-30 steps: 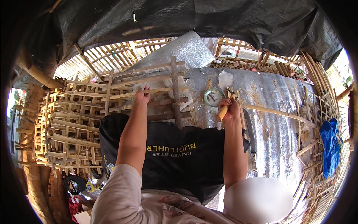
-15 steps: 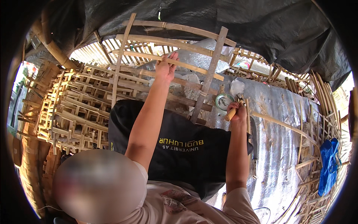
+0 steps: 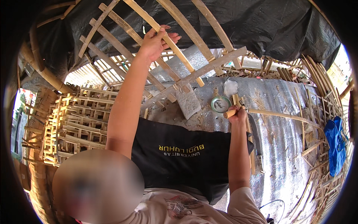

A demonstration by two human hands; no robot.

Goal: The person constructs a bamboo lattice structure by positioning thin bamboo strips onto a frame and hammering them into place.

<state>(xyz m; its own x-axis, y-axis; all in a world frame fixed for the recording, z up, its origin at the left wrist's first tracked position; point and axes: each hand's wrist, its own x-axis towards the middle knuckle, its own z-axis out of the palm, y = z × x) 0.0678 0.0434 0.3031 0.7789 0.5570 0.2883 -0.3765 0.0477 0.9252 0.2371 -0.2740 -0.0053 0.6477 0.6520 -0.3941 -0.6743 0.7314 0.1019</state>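
My left hand (image 3: 156,41) is raised high, arm stretched nearly straight up and away from me, and its grip is closed around one slat of the bamboo frame (image 3: 175,48). The fingers wrap over the slat from the right, thumb on the near side. The frame is a lattice of long slats crossed by shorter ones, tilted up above the black cloth (image 3: 182,156) on my lap, its lower end coming down toward the cloth's far edge.

My right hand (image 3: 237,114) sits low, just beyond the cloth's far right corner, forearm running straight up from my shoulder with the elbow bent close to my side. Its grip is shut around a wooden handle (image 3: 229,112), whose round end pokes out to the left of my fist. A few thin bamboo strips (image 3: 249,145) run beneath that hand, along the cloth's right edge.

A small round tin (image 3: 220,103) lies just beyond the handle. Left of the cloth stands a stack of finished frames (image 3: 74,127).
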